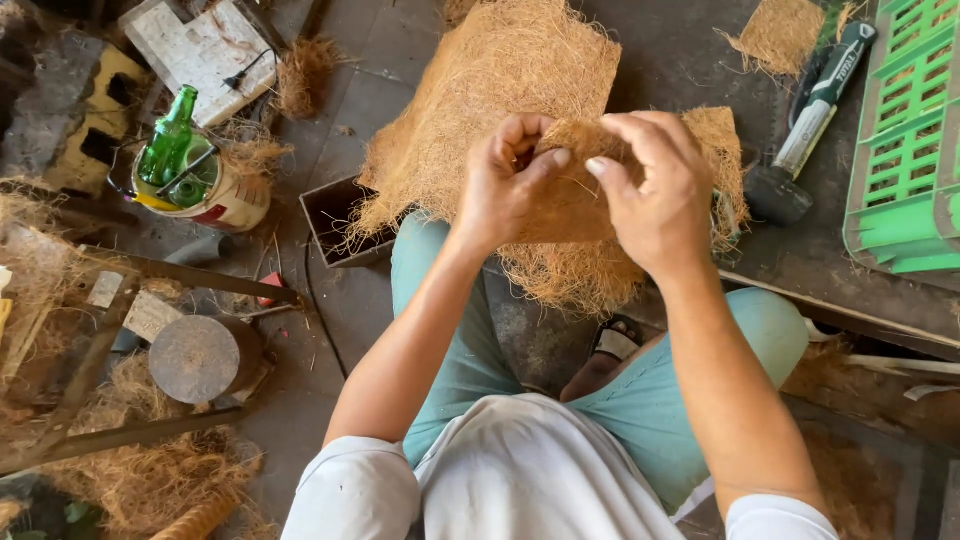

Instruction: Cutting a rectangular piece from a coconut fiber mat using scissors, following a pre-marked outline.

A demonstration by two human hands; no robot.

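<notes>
White shirt (520, 470), teal knees; left hand (505, 185) and right hand (655, 190) pinch fibre mat (560, 215) closed-fingered; risk: loose strands tear away, mat slides onto floor.

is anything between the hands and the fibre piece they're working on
Nothing visible. Both the left hand and right hand already grip the fibre piece directly, above the fibre mat.

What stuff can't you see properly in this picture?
- Head view: the middle of the brown fibre piece, covered by the left hand and right hand.
- The green crate, cut off by the right edge.
- The foot in the sandal, mostly hidden between the legs.
</notes>
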